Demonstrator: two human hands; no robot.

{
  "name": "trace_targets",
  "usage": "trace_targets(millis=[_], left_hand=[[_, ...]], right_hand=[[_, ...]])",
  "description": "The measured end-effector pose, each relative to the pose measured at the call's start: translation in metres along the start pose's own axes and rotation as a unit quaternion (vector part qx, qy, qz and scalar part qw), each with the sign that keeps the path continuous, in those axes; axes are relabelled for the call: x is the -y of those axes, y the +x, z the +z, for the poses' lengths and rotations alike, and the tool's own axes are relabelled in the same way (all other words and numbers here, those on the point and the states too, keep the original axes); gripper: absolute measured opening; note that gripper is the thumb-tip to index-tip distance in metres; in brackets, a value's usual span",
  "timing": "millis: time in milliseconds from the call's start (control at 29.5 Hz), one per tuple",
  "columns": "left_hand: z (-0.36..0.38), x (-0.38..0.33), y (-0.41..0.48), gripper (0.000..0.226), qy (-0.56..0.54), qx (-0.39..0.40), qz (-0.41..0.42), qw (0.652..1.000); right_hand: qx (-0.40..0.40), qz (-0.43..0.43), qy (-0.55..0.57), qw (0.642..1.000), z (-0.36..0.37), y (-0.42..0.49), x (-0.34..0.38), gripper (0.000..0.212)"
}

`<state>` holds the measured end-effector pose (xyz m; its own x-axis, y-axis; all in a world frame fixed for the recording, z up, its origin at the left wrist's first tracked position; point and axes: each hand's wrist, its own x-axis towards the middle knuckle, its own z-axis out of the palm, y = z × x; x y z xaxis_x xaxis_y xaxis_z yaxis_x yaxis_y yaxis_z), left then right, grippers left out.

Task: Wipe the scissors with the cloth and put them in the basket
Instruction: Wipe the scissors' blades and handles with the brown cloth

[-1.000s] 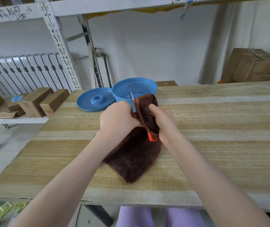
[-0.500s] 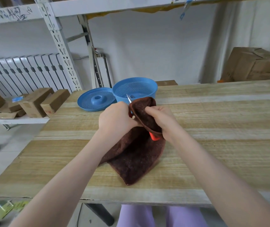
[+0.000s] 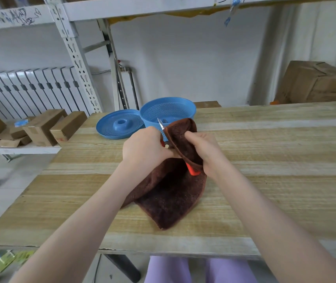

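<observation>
The long table is pale, streaky-grained wood planks. On the grey metal shelf beam behind it is a black scrawl, too loose to read. A brown, fuzzy cloth with a stitched hem droops onto the tabletop. The round blue basket has perforated plastic walls, and a raised blue hub shows inside it. Its perforated lid lies just beside it. The left hand is curled tight round the scissors. The right hand pinches the cloth folded over them. They are held above the table in front of the basket, steel tip up and orange handle poking out below.
</observation>
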<state>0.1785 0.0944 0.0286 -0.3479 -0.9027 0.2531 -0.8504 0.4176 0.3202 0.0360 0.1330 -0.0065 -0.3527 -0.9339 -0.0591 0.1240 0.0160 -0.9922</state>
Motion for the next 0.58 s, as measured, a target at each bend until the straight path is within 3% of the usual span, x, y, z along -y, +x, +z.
trace_targets(millis=[102,170,305,407,577], left_hand=[[-0.0001,0.0019,0.0017,0.053,-0.003,-0.006,-0.001,1.000],[0.0022,0.0010,-0.0002,0.054,-0.001,-0.005,0.008,1.000],[0.0026,0.0017,-0.0004,0.059,0.002,-0.003,0.005,1.000],[0.0035,0.0042,0.0000,0.057,0.002,-0.011,0.001,1.000],[0.0050,0.0028,0.0002,0.058,-0.015,-0.011,0.009,1.000]], right_hand=[[0.026,0.005,-0.031,0.999,0.0027,-0.0030,0.0014,0.048],[-0.006,0.011,-0.011,1.000,0.0026,0.0007,0.0027,0.047],[-0.024,0.015,0.003,1.000,0.0028,0.0020,-0.0006,0.031],[-0.001,0.005,-0.040,0.999,0.0041,-0.0021,-0.0018,0.037],[-0.052,-0.006,-0.019,0.998,0.0051,0.0004,-0.0014,0.055]])
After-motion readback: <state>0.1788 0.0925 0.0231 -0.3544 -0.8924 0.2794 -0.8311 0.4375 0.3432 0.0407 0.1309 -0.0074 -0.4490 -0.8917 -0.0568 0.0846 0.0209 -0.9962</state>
